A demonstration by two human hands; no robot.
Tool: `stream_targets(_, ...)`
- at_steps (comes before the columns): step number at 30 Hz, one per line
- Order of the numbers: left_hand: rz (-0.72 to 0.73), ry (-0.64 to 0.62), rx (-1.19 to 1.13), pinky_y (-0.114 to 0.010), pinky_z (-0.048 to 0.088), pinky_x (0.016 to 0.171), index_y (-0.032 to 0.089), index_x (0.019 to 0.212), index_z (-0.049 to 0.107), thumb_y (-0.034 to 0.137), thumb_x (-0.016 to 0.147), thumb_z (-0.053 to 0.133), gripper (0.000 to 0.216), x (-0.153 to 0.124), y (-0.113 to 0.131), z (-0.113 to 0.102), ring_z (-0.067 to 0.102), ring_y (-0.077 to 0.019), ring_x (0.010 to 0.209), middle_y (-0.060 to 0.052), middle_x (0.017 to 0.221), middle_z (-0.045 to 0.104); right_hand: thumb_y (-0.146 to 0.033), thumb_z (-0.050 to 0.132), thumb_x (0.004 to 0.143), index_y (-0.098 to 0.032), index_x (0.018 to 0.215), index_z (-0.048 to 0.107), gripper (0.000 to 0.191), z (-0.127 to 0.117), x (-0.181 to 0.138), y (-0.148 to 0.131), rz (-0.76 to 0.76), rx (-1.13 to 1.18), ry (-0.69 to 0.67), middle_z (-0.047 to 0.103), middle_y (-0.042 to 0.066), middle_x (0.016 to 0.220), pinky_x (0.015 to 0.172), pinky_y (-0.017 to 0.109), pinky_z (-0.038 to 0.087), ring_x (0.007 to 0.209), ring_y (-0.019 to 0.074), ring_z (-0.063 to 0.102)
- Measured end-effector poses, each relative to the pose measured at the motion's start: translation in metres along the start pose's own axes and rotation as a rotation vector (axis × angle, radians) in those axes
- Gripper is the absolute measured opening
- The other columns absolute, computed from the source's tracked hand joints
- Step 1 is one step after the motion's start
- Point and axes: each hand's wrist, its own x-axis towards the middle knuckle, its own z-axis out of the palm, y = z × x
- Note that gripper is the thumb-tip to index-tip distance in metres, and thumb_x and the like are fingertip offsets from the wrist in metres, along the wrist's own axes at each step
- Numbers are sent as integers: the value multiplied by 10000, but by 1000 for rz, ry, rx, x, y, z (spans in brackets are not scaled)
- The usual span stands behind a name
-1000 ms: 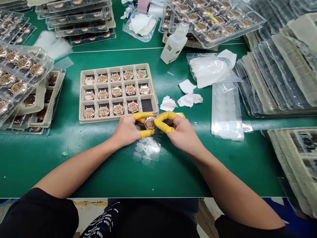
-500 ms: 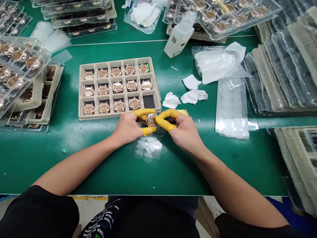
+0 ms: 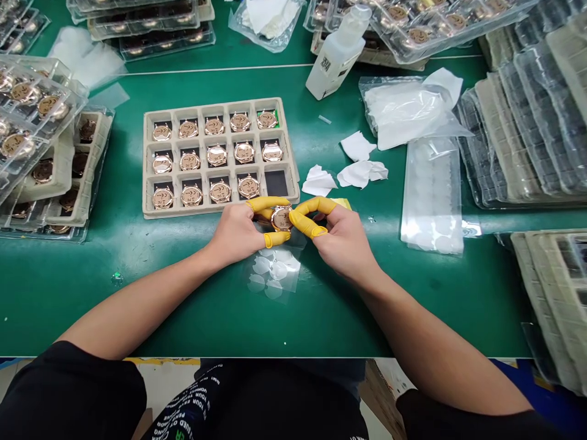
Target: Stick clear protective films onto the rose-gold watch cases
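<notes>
Between yellow-covered fingertips, my left hand (image 3: 241,229) grips a rose-gold watch case (image 3: 280,218), its printed back facing up. My right hand (image 3: 337,232), also in yellow finger cots, pinches at the case's right edge with thumb and index finger. Just beyond my hands lies a beige compartment tray (image 3: 220,213) of similar watch cases; its front right compartment shows only a dark bottom. Below the held case, a clear sheet with round film stickers (image 3: 274,272) lies on the green table. A bit of yellow paper (image 3: 342,203) shows behind my right hand.
Crumpled white wipes (image 3: 358,146) lie right of the tray, near a plastic bottle (image 3: 337,58) and a bag of white cloths (image 3: 408,110). A clear plastic packet (image 3: 432,195) lies further right. Stacked trays stand left (image 3: 41,128), at the back and right (image 3: 518,134).
The view has shifted slightly, so the tray and table items sit a little higher in it. Both hands keep their hold on the watch case, with hardly any movement.
</notes>
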Motion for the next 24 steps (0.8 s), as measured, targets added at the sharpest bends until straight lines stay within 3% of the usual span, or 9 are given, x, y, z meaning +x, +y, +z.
stream_targets(10, -4, 18, 4, -305, 642, 837, 182, 1269, 783, 256, 686, 892, 598, -1, -1, 2, 778, -184, 843, -53, 979, 840, -410, 709, 849, -240, 895, 707, 176, -2, 1, -4, -28, -58, 35, 756, 50, 962, 860, 398, 514, 915, 223, 671)
stream_targets(12, -5, 29, 13, -305, 638, 825, 197, 1263, 790, 272, 678, 905, 601, -1, -1, 2, 765, -176, 817, -41, 948, 835, -439, 687, 877, -243, 962, 703, 214, -18, 4, -7, -71, -141, 155, 749, 63, 999, 826, 395, 502, 902, 223, 659)
stream_targets(15, -15, 39, 22, -302, 638, 806, 212, 1245, 799, 279, 666, 916, 594, 0, -1, 2, 747, -170, 798, -27, 913, 828, -466, 775, 821, -236, 1004, 702, 303, -51, 8, 1, -118, -493, 329, 728, 93, 1008, 789, 411, 463, 824, 224, 595)
stream_targets(18, -13, 25, 6, -292, 639, 798, 218, 1244, 800, 262, 669, 911, 587, 0, 0, 2, 743, -162, 791, -20, 916, 828, -373, 878, 671, -235, 856, 670, 311, -75, 10, 23, -72, -753, 188, 670, 81, 853, 685, 391, 403, 697, 203, 512)
stream_targets(21, -10, 19, 4, -291, 639, 816, 220, 1256, 798, 256, 678, 908, 589, 0, 1, 2, 746, -161, 795, -18, 910, 828, -283, 852, 642, -253, 760, 592, 287, -84, 16, 38, 14, -764, 120, 584, 38, 721, 658, 375, 384, 665, 216, 514)
stream_targets(24, -13, 28, 18, -297, 635, 820, 218, 1261, 797, 262, 681, 908, 592, -1, 2, 2, 747, -165, 796, -21, 902, 826, -202, 819, 646, -262, 724, 555, 281, -84, 23, 30, 148, -728, 104, 538, 14, 588, 633, 383, 365, 585, 197, 479)
